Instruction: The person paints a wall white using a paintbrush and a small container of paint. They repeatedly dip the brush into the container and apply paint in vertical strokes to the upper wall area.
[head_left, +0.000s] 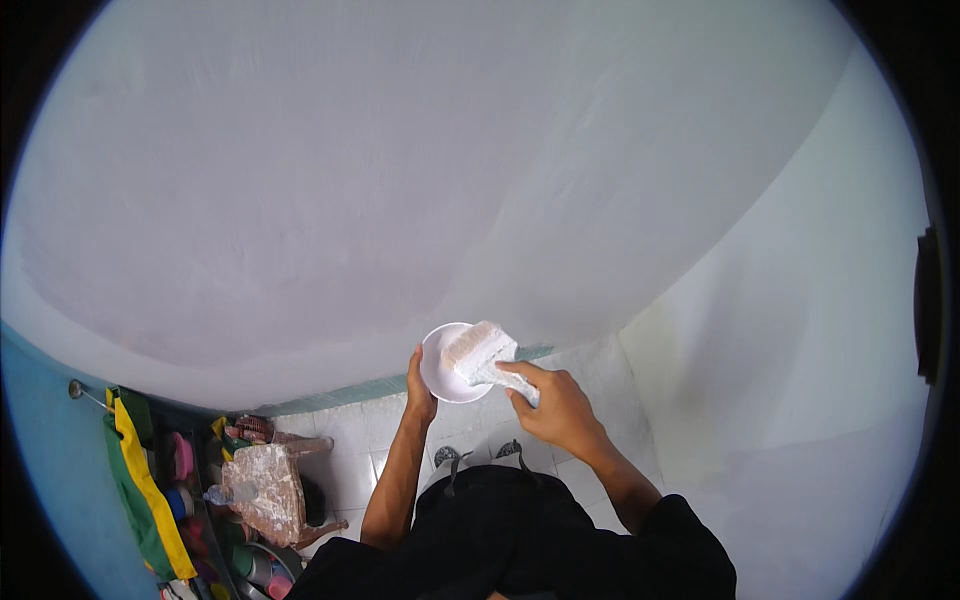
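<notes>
My left hand (421, 386) grips the left rim of a small white bowl (442, 386), its thumb up along the outer side. In my right hand (559, 405) is the handle of a wide, paint-caked brush (484, 358). The brush head lies over the right part of the bowl, bristles pointing up and left; whether they touch the inside, I cannot tell. Both hands are in front of my waist, close to a painted wall (360, 187). Patches of pale lilac and whiter tone show on that wall.
A paint-splattered wooden stool (262, 487) carries a clear plastic bottle (229, 493) at lower left. Behind it hangs a green and yellow cloth (142, 487) by a blue wall (45, 427). A second wall (780, 337) meets the first at right. White tiles (341, 435) cover the floor.
</notes>
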